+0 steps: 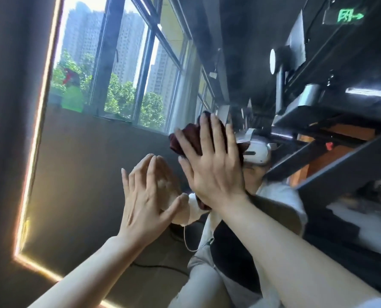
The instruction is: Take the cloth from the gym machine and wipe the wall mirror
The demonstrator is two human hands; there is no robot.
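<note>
Lit mirror edge (33, 152) at far left, then left hand (145, 196) flat on the wall mirror (78, 165), fingers straight and holding nothing, right hand (211, 161) just beside it with straight fingers pressing the dark red cloth (185, 138) against the glass, gym machine (340, 121) reflected at right.

The right hand (209, 161) pressed a crumpled dark maroon cloth (186, 138) flat against the large wall mirror (85, 163), fingers straight and spread over it. Just to its left and lower, the left hand (145, 201) lay open with its fingers straight against the glass. A glowing warm-white light strip (33, 152) edged the mirror's left side and bottom.
</note>
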